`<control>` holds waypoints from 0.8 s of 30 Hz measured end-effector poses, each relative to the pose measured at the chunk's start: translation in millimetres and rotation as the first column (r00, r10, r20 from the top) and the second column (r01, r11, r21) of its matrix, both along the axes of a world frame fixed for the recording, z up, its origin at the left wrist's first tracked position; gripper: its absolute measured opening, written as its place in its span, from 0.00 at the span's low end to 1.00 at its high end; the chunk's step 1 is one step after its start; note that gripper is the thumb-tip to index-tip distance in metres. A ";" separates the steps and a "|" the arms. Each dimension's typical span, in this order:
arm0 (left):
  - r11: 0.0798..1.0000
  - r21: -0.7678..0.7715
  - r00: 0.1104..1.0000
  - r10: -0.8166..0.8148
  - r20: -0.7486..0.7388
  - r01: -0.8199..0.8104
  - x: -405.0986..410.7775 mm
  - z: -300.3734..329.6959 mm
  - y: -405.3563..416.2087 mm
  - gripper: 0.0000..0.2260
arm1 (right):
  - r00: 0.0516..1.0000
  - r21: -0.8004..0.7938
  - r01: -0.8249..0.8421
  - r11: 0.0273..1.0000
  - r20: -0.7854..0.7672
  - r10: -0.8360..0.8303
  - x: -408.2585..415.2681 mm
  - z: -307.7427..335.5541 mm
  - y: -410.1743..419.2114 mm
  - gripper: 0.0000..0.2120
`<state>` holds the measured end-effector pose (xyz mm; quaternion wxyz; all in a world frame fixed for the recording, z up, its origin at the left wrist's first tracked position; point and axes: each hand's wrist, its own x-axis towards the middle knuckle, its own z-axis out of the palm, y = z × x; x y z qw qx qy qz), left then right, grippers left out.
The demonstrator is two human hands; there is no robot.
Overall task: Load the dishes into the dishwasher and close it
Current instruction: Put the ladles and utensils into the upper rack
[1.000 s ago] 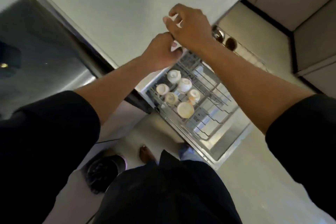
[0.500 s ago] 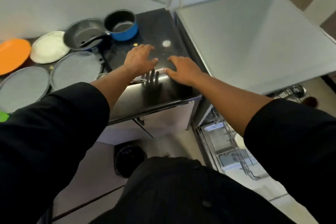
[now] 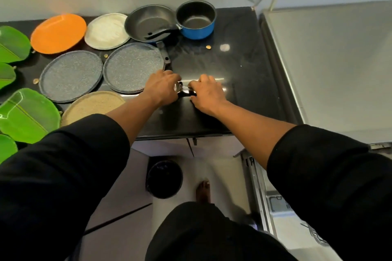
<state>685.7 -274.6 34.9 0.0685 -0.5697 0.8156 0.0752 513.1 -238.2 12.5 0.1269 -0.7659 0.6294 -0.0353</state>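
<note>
Near the centre of the frame both hands meet on the black countertop (image 3: 244,74). The left hand (image 3: 162,89) has its fingers curled down over a small clear glass item (image 3: 177,87), and the right hand (image 3: 206,92) has its fingers bent around a dark utensil handle (image 3: 184,94) that lies between the two hands; what the pieces are exactly is hard to tell, since the hands cover most of them. Above the hands, toward the upper middle, a blue saucepan (image 3: 198,27) stands just right of a dark frying pan (image 3: 151,22), whose handle points toward the saucepan. Left of these lie a white plate (image 3: 107,30) and an orange plate (image 3: 58,33). Below them sit two speckled grey plates, the left grey plate (image 3: 71,75) and the right grey plate (image 3: 132,66), the latter just beside the left hand. A beige plate (image 3: 91,106) lies partly under the left forearm. Green leaf-shaped plates (image 3: 25,116) line the left edge. The dishwasher top (image 3: 331,65) fills the right of the frame, and its open door with part of a rack (image 3: 282,214) shows at lower right. A black bin (image 3: 164,178) stands on the floor below the counter, near a bare foot (image 3: 203,190).
</note>
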 end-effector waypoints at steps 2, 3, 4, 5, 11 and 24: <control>1.000 -0.020 1.000 0.002 -0.016 -0.002 2.0 -4.9 1.0 0.25 | 1.000 -0.026 0.019 0.999 0.010 -0.019 3.8 -2.5 -4.7 0.12; 0.999 -0.041 0.999 0.003 -0.040 -0.004 2.4 -6.8 1.5 0.25 | 0.999 -0.021 0.020 1.000 0.039 -0.019 3.3 -2.5 -6.2 0.10; 0.997 -0.075 0.997 0.003 -0.083 -0.009 2.0 -8.5 1.5 0.24 | 0.996 -0.003 0.020 1.000 0.089 -0.019 0.8 -1.6 -7.2 0.09; 0.993 -0.117 0.990 0.006 -0.144 -0.023 1.2 -9.9 0.8 0.22 | 0.989 0.023 0.022 0.999 0.147 -0.025 -3.2 0.1 -7.5 0.07; 0.965 -0.234 0.873 -0.008 -0.488 -0.122 -50.1 -3.4 -13.5 0.18 | 0.898 0.116 0.221 0.968 0.364 -0.249 -65.8 12.8 10.0 0.03; 0.950 -0.187 0.609 -0.305 -0.732 0.251 -339.8 16.3 39.1 0.22 | 0.102 0.264 0.840 0.474 0.782 -0.615 -309.8 22.2 151.0 0.07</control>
